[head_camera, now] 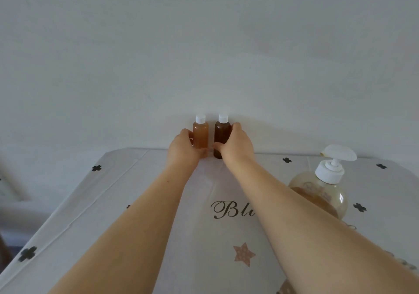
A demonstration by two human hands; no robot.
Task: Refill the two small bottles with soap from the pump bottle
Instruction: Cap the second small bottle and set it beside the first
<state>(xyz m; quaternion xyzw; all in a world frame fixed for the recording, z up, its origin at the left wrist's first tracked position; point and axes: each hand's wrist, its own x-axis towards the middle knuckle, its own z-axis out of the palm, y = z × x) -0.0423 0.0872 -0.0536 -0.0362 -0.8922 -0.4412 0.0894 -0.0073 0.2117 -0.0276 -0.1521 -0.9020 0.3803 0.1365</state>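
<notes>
Both hands [182, 149] [238, 146] around bottles [201, 136] [221, 132]; tablecloth [136, 180] script "Blu"

Two small bottles stand upright side by side at the far edge of the table [136, 191], with a narrow gap between them, and both have a white screw cap. The light amber bottle [200, 136] is on the left and is translucent, filled almost to its shoulder. The left hand [182, 147] grips its lower part. The dark brown bottle [222, 135] is on the right, and the right hand [237, 146] grips it. The pump bottle [322, 194] stands well apart from them, nearer and to the right. It is round and clear, with a white pump head and amber soap in its lower part.
</notes>
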